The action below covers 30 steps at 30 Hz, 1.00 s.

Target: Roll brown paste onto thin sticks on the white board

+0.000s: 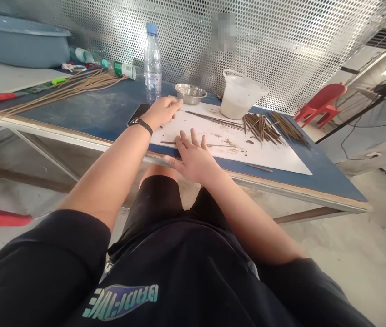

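Note:
My left hand [164, 111], with a dark band on its wrist, is above the far left part of the white board [281, 156]. Its fingers are curled together, and whatever may be between them is hidden. Just right of it, several long thin dark sticks [213, 119] lie on the board. My right hand [196, 159] is spread palm down at the board's near edge, fingers over a thin brown stick [167, 142] that shows on both sides of it. Brown crumbs [230, 142] are scattered to the right. Beside my left wrist lies a black phone [138, 111], partly covered.
Behind my left hand stand a steel bowl [193, 94] and a clear bottle [152, 68]. A white plastic bucket [240, 97] and piles of brown sticks [263, 127] are at right. Long tan rods [66, 89] and a blue-grey basin [22, 43] occupy the left. Perforated metal sheet [186, 41] backs the table.

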Tool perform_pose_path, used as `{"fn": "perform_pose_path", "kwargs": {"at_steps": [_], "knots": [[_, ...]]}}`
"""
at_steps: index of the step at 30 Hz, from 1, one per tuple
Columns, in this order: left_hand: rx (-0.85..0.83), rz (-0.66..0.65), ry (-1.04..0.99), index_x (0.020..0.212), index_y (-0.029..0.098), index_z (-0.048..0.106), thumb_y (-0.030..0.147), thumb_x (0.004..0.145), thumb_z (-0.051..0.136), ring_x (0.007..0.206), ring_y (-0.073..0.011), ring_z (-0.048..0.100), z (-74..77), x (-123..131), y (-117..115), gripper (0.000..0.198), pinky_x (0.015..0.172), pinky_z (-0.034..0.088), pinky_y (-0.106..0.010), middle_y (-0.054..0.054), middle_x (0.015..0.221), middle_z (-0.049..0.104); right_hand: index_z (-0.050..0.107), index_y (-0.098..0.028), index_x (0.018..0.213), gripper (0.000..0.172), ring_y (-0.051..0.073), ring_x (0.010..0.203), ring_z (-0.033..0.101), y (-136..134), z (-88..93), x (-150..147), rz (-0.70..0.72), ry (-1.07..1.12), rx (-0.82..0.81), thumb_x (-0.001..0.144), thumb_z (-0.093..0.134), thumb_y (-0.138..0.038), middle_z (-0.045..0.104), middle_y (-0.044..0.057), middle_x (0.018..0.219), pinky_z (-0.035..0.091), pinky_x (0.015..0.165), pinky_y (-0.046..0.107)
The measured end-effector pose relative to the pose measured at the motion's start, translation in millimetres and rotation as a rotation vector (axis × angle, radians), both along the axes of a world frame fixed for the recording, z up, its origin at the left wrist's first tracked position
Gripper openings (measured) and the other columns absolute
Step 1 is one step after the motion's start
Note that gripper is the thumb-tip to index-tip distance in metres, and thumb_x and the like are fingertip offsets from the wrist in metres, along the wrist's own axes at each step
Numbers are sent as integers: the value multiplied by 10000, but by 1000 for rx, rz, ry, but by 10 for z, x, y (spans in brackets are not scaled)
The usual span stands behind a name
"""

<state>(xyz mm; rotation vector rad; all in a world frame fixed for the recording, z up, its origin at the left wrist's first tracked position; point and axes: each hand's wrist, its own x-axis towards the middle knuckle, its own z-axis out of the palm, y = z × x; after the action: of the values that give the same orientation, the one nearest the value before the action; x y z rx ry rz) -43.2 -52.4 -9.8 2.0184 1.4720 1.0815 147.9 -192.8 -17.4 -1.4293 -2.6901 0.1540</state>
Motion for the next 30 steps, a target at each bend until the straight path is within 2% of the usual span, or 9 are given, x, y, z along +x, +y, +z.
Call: {"fn": "perform_pose_path", "kwargs": {"at_steps": [3, 8, 10, 12, 14, 16, 19, 22, 30], "knots": [[-7, 2, -6, 917, 243, 676, 513, 1134, 513, 702, -196, 635, -19, -8, 14, 382, 669, 485, -342, -64, 809, 690, 316, -46, 1792, 1040, 475, 1762, -5, -1, -9, -11, 10, 5, 0, 1106, 152, -809, 149, 202, 1900, 25, 1384, 729], [3, 7, -19, 916, 236, 666, 520, 1130, 520, 686, -182, 621, -35, -14, 41, 384, 652, 487, -333, -68, 830, 703, 239, -19, 1805, 985, 467, 1763, 34, 399, 118, -7, -5, 86, -77, 1130, 224, -737, 147, 198, 1898, 60, 1385, 721], [10, 3, -14, 914, 238, 664, 508, 1130, 528, 683, -180, 619, -12, -23, 45, 372, 667, 497, -336, -67, 832, 705, 253, 15, 1790, 929, 425, 1752, 190, 562, 185, 68, -20, 205, -59, 1149, 257, -657, 251, 220, 1872, 173, 1399, 632], [34, -1, 22, 909, 238, 673, 489, 1126, 543, 710, -191, 638, 27, -28, -8, 356, 692, 507, -347, -73, 845, 717, 443, 41, 1705, 830, 397, 1658, 435, 662, 217, 170, -63, 306, 19, 1145, 356, -566, 486, 259, 1758, 335, 1352, 537], [85, 4, 79, 923, 238, 699, 467, 1115, 568, 772, -212, 668, 59, -20, -150, 327, 735, 520, -357, -80, 869, 735, 668, 5, 1524, 657, 390, 1457, 652, 693, 199, 273, -104, 364, 112, 1102, 488, -465, 715, 254, 1530, 474, 1237, 504], [137, 27, 118, 972, 240, 743, 446, 1100, 573, 839, -232, 689, 50, 8, -368, 297, 800, 539, -370, -78, 904, 753, 804, -84, 1308, 453, 370, 1237, 761, 682, 145, 357, -116, 408, 178, 1045, 568, -367, 831, 196, 1299, 551, 1112, 499], [215, -45, 294, 1000, 232, 814, 418, 1013, 675, 1074, -307, 714, -55, 62, -698, 233, 1013, 540, -432, -97, 1045, 784, 842, -189, 1047, 283, 324, 1038, 786, 679, 72, 435, -100, 488, 219, 1004, 580, -288, 866, 118, 1095, 580, 1007, 484], [230, -81, 425, 1010, 235, 865, 386, 959, 717, 1229, -363, 682, -185, 79, -855, 217, 1129, 500, -488, -124, 1165, 778, 822, -204, 947, 244, 298, 962, 778, 757, 86, 440, -60, 555, 220, 996, 589, -260, 861, 98, 1007, 580, 980, 468], [220, -43, 401, 940, 233, 810, 289, 993, 623, 1105, -340, 710, -235, 43, -831, 203, 1036, 540, -477, -121, 1036, 786, 797, -203, 962, 258, 242, 904, 754, 983, 181, 243, 80, 641, 172, 1061, 601, -338, 841, 79, 967, 569, 910, 387]]}}
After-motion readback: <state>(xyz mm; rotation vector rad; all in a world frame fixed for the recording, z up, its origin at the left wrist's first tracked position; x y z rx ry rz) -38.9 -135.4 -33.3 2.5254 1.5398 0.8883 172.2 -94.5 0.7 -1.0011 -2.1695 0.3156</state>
